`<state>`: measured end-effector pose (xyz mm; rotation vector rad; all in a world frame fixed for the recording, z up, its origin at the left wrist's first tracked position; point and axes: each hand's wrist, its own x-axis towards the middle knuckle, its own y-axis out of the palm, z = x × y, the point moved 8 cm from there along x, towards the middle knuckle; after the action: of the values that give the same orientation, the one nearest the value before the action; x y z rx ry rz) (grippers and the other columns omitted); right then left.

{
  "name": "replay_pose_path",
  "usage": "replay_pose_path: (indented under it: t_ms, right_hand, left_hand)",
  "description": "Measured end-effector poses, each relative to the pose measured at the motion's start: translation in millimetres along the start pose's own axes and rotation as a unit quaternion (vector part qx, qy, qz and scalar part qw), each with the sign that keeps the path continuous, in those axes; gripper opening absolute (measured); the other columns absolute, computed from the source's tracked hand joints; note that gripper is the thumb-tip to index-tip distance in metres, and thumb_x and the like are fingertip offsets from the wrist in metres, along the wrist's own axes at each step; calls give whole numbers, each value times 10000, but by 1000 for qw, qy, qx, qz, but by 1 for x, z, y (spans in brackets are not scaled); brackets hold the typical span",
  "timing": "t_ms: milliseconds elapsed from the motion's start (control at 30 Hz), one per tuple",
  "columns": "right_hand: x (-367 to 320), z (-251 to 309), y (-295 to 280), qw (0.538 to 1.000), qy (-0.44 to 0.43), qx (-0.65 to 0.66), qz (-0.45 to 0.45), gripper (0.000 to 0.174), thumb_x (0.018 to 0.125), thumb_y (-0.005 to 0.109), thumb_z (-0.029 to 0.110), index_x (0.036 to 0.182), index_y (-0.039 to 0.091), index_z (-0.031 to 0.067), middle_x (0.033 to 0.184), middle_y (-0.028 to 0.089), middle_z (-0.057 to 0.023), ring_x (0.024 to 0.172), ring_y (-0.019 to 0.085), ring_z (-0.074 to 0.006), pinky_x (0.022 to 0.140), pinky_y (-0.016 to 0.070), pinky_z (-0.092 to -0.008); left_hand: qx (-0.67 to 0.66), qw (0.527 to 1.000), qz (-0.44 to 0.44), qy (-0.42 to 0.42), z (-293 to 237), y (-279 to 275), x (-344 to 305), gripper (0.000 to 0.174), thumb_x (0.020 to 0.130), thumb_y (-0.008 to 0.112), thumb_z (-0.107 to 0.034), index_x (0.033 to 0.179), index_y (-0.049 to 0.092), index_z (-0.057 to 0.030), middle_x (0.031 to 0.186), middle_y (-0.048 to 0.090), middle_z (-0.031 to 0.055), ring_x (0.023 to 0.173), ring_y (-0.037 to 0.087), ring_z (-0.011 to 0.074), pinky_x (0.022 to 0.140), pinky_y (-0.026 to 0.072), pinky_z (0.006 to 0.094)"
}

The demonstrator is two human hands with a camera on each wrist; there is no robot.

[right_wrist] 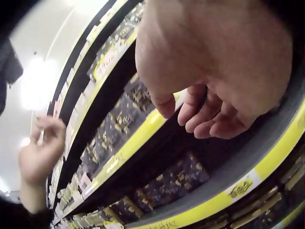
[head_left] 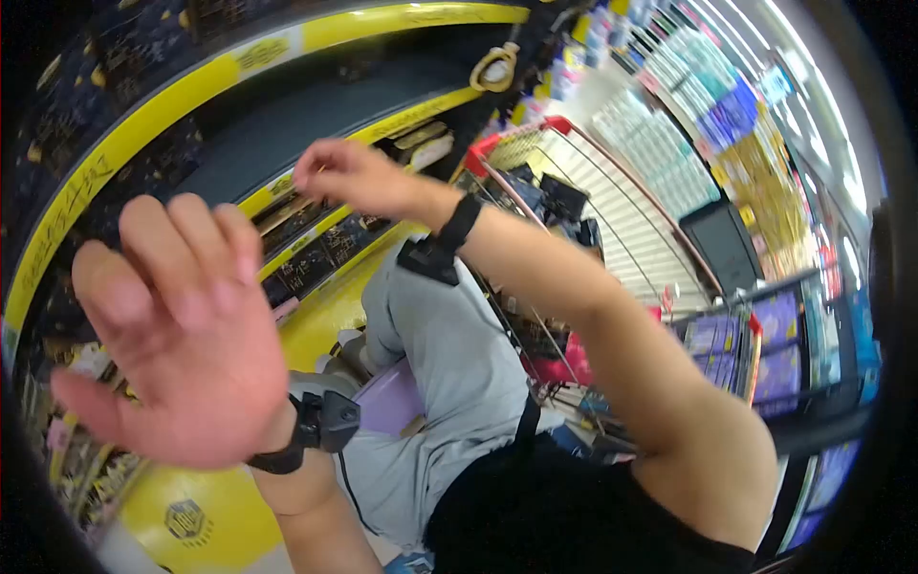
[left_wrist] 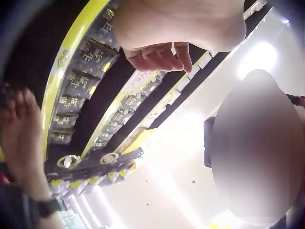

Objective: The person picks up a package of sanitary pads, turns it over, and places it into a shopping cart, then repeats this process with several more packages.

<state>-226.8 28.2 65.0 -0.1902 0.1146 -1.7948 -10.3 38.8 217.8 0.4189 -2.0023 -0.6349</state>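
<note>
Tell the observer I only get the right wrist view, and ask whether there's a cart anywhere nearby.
Observer: Yes, the head view shows a cart right of centre, partly behind the right arm.
Operator: Is it loaded?
Observer: It has dark packages in it; I can't tell what they are.
Operator: And the left hand, is anything in its palm?
Observer: Nothing; the head view looks straight at the bare palm.
</note>
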Motion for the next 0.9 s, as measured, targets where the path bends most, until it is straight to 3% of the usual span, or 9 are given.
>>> replay_pose_path:
  t_ms: [233, 367, 433, 500, 567, 633, 700, 833, 900]
  right_hand:
    - [-102, 43, -203, 955, 47, 188, -225, 201, 1024, 549, 247, 948, 637, 84, 861, 621, 2, 814, 594, -120, 781, 484, -265]
    - [-185, -71, -322, 911, 159, 192, -328, 306, 1015, 541, 354, 1070, 649, 73, 850, 616, -4, 804, 587, -129, 769, 470, -273]
    - [-230, -134, -346, 873, 288, -29, -392, 470, 942, 628, 396, 1198, 638, 2, 819, 624, -27, 844, 610, -135, 816, 481, -283]
    - [-250, -181, -350, 814, 439, -236, -296, 741, 833, 727, 551, 1287, 608, -22, 1104, 647, -193, 1028, 614, -323, 864, 521, -382]
    - [-261, -241, -362, 793, 416, -388, -218, 804, 777, 766, 556, 1346, 561, 26, 1297, 554, -211, 1230, 521, -372, 973, 469, -452]
    - [-266, -197, -317, 646, 454, -569, -228, 861, 759, 781, 545, 1406, 491, 56, 1390, 481, -205, 1308, 447, -409, 1023, 398, -543]
    - [-266, -179, -312, 600, 491, -601, -197, 836, 751, 773, 575, 1385, 532, 86, 1364, 512, -193, 1303, 460, -412, 1022, 385, -540]
    - [-259, -147, -317, 629, 518, -562, -143, 964, 681, 804, 607, 1349, 501, -19, 1293, 608, -279, 1238, 560, -410, 967, 451, -535]
    - [-246, -136, -322, 707, 425, -549, -131, 951, 659, 845, 520, 1309, 490, -77, 1260, 624, -272, 1182, 595, -401, 962, 483, -455]
  left_hand:
    - [-85, 994, -71, 27, 8, -75, 16, 399, 997, 447, -368, 923, 576, 3, 815, 403, 80, 796, 374, 200, 749, 318, 354]
    - [-134, 974, -184, -7, 35, -123, 9, 331, 1015, 440, -324, 857, 536, -49, 780, 411, 52, 727, 377, 168, 696, 322, 328]
    - [-133, 968, -210, -21, 40, -127, 8, 299, 1016, 446, -286, 840, 524, -57, 770, 401, 40, 711, 369, 158, 679, 322, 320]
    - [-106, 970, -217, -26, 40, -125, 8, 276, 1018, 446, -262, 835, 514, -66, 763, 402, 31, 699, 369, 149, 668, 323, 313]
    - [-60, 970, -235, -32, 44, -131, 5, 259, 1023, 453, -256, 843, 507, -77, 769, 407, 26, 704, 378, 142, 673, 331, 311]
    - [-5, 967, -250, -41, 52, -141, -3, 256, 1026, 457, -255, 844, 502, -81, 775, 412, 20, 706, 383, 135, 674, 335, 308]
    - [30, 962, -264, -65, 64, -158, -12, 260, 1037, 461, -271, 847, 499, -98, 773, 415, 2, 703, 387, 124, 675, 335, 299]
    - [18, 940, -314, -135, 100, -199, -27, 255, 1043, 474, -295, 854, 488, -124, 760, 411, -15, 687, 381, 112, 671, 326, 297]
    - [5, 933, -325, -156, 111, -198, -30, 234, 1043, 483, -292, 871, 474, -134, 769, 403, -17, 686, 378, 106, 669, 322, 294]
